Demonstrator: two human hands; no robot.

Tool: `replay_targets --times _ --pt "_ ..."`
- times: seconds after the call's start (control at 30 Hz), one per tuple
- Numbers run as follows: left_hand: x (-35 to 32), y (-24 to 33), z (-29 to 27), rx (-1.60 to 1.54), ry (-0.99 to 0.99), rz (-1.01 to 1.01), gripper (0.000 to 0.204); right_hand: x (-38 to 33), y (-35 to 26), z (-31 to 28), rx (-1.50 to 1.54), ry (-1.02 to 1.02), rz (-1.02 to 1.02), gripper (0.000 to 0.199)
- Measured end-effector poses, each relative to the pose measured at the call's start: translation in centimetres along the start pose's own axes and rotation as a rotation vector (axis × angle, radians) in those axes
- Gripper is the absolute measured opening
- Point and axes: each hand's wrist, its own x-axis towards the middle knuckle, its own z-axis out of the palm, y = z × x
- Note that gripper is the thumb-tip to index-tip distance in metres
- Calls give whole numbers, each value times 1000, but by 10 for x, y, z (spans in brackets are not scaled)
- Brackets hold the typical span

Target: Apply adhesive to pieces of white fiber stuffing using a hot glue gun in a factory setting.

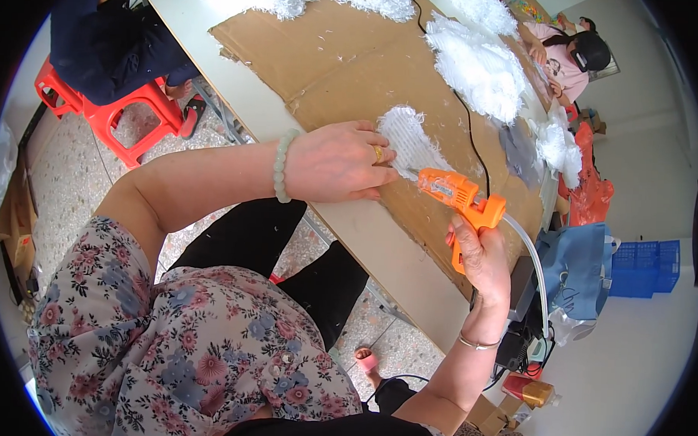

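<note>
An orange hot glue gun is held in my right hand, its nozzle at the near edge of a small fluffy white cloth piece. A long, pale, flexible stick curves out of the gun's back and down past the table edge. My left hand lies palm down with its fingers stretched, the fingertips touching the cloth's left edge. The cloth rests on a flattened brown cardboard sheet. Whatever is under the left fingertips is hidden.
Piles of fluffy white pieces lie across the table's far side. A black cord crosses the cardboard. Two other people sit near the table, one by red stools. A blue bag and blue baskets stand at the right.
</note>
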Motion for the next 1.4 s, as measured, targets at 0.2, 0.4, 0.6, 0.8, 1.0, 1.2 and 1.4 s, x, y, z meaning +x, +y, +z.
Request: replay_targets --times 0.2,0.4,0.6,0.8,1.0,1.2,1.4 --pt "-3 -1 1 -76 22 -35 36 3 -3 2 -5 -21 -15 31" --pt "-3 -1 3 -111 63 -33 27 9 -4 6 5 -30 -6 30" --pt "-4 -1 3 -114 55 -18 26 15 -6 9 -5 -46 -35 30" --pt "-4 -4 5 -72 131 11 22 17 -3 5 98 -32 -21 32" --pt "-4 -3 5 -88 136 2 23 5 -5 0 138 -59 -43 31" --pt "-4 -3 4 -87 138 5 23 13 -5 9 24 -80 -68 30" --pt "-4 -1 4 -78 118 5 22 23 -9 16 1 -60 -75 26"
